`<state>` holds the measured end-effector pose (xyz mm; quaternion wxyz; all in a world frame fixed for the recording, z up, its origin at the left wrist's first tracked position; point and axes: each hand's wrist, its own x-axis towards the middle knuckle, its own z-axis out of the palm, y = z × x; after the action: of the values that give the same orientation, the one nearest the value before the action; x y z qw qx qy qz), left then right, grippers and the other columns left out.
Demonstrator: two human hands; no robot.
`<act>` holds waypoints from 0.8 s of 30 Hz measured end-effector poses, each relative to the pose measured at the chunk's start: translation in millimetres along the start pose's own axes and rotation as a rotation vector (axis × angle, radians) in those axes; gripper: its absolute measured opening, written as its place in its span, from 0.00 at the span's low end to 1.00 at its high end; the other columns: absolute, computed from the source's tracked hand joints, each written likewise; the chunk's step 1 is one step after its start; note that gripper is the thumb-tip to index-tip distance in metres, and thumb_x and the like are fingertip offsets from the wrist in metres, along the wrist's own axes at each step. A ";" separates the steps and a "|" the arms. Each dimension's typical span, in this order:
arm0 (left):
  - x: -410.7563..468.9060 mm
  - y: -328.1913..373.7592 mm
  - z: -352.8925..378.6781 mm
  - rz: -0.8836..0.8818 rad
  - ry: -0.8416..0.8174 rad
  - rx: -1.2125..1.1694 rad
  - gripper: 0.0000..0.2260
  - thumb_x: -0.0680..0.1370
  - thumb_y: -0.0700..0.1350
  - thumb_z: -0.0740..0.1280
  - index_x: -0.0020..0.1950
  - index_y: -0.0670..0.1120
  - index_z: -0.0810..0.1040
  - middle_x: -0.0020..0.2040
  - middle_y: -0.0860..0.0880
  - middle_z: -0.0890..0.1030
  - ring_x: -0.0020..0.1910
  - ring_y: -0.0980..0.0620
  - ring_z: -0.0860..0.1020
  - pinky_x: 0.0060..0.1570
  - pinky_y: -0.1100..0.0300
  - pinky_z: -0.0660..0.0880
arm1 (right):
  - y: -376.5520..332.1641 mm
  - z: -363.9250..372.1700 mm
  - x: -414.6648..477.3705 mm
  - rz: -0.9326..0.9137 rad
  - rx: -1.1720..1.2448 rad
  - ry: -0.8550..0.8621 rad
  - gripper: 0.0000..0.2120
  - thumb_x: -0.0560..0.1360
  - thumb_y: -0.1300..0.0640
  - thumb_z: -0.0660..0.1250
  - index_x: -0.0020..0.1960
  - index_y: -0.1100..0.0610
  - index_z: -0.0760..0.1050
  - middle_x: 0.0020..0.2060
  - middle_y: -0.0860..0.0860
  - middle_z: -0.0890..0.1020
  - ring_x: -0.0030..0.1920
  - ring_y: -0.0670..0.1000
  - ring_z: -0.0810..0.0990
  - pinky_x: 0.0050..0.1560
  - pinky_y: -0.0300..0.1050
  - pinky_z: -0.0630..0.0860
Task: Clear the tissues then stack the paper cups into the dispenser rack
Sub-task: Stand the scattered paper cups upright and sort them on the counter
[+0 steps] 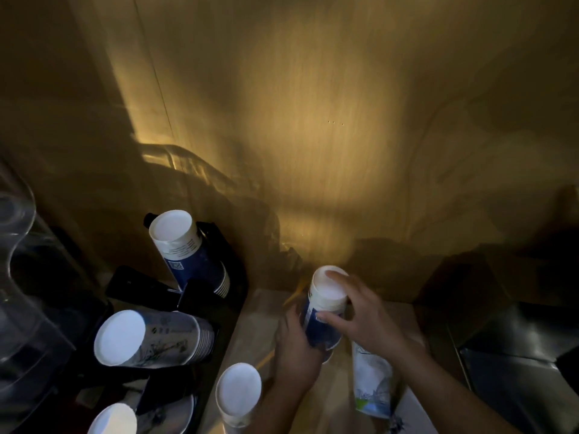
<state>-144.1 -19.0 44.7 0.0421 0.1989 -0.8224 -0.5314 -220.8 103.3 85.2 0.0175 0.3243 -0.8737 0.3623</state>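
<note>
Both hands hold one stack of blue-and-white paper cups, bottoms up, above the counter. My left hand grips its lower body from the left. My right hand wraps its top, fingers over the white base. The black dispenser rack stands at the left and carries a blue cup stack in its upper slot, a pale printed stack below it and another stack at the bottom edge. A further upturned stack stands on the counter in front. No tissues are visible.
A white-and-green printed pack lies on the counter under my right forearm. A clear plastic container stands at far left. A dark metal box sits at right. A wooden wall closes the back.
</note>
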 end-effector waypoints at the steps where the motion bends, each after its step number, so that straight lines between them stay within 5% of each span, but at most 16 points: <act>1: -1.8 1.2 1.0 0.077 0.025 0.113 0.35 0.65 0.42 0.73 0.69 0.50 0.64 0.64 0.49 0.73 0.63 0.49 0.72 0.59 0.56 0.73 | 4.2 6.3 -2.4 0.026 0.005 -0.019 0.31 0.69 0.48 0.70 0.68 0.50 0.62 0.66 0.50 0.68 0.61 0.45 0.66 0.58 0.38 0.65; 6: -1.2 10.2 1.1 0.337 0.060 0.384 0.30 0.73 0.47 0.64 0.73 0.53 0.56 0.71 0.47 0.64 0.65 0.49 0.69 0.60 0.53 0.72 | 19.0 34.2 -11.5 0.086 0.017 -0.150 0.29 0.73 0.50 0.65 0.70 0.50 0.58 0.67 0.51 0.66 0.64 0.50 0.68 0.59 0.43 0.70; 8: 4.8 11.2 -3.1 0.294 -0.035 0.565 0.29 0.75 0.49 0.62 0.73 0.54 0.53 0.72 0.46 0.61 0.65 0.47 0.69 0.60 0.53 0.73 | 19.4 40.1 -8.0 0.127 0.043 -0.149 0.28 0.73 0.52 0.65 0.70 0.51 0.59 0.66 0.50 0.66 0.64 0.50 0.68 0.58 0.42 0.71; 13: 22.3 21.7 -20.0 0.074 -0.035 0.709 0.27 0.75 0.48 0.66 0.69 0.48 0.56 0.62 0.44 0.71 0.55 0.44 0.77 0.49 0.53 0.75 | 9.9 57.1 14.5 0.086 -0.009 -0.141 0.24 0.72 0.56 0.67 0.65 0.58 0.64 0.63 0.56 0.69 0.60 0.56 0.71 0.56 0.46 0.70; 24: 45.1 16.5 -47.5 0.054 -0.025 0.781 0.22 0.75 0.44 0.63 0.65 0.48 0.57 0.57 0.42 0.74 0.51 0.42 0.78 0.39 0.54 0.69 | -4.5 72.0 39.8 0.058 -0.150 -0.164 0.21 0.72 0.52 0.66 0.60 0.55 0.63 0.57 0.54 0.72 0.53 0.52 0.73 0.44 0.44 0.71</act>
<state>-176.8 -70.6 73.5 -0.0326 0.1718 -0.9681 -0.1796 -234.9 32.5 45.5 -0.0401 0.3254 -0.9058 0.2683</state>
